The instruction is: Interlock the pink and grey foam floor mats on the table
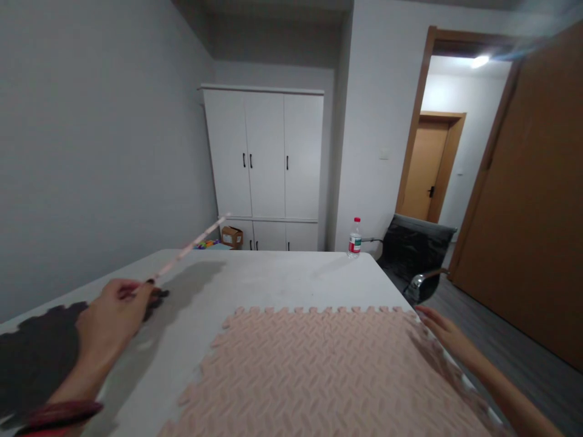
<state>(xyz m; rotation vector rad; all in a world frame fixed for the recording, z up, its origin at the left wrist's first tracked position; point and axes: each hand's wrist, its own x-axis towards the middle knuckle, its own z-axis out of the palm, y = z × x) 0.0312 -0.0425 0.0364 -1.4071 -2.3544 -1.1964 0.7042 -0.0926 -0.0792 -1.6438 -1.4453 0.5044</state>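
My left hand is closed in a pinch on the near end of a thin, pale pink strip. The strip slants up and away above the white table. Under and beside that hand lies a dark grey piece with a wavy edge, partly covered by my wrist. A pink foam mat with a raised woven pattern and toothed edges lies flat on the table. At its far right corner is my right hand, fingers stretched out toward the mat; whether they touch it I cannot tell.
The white table carries a water bottle with a red cap near its far right corner. A black chair stands beyond the right edge. Further back are a white wardrobe, a cardboard box and a brown door.
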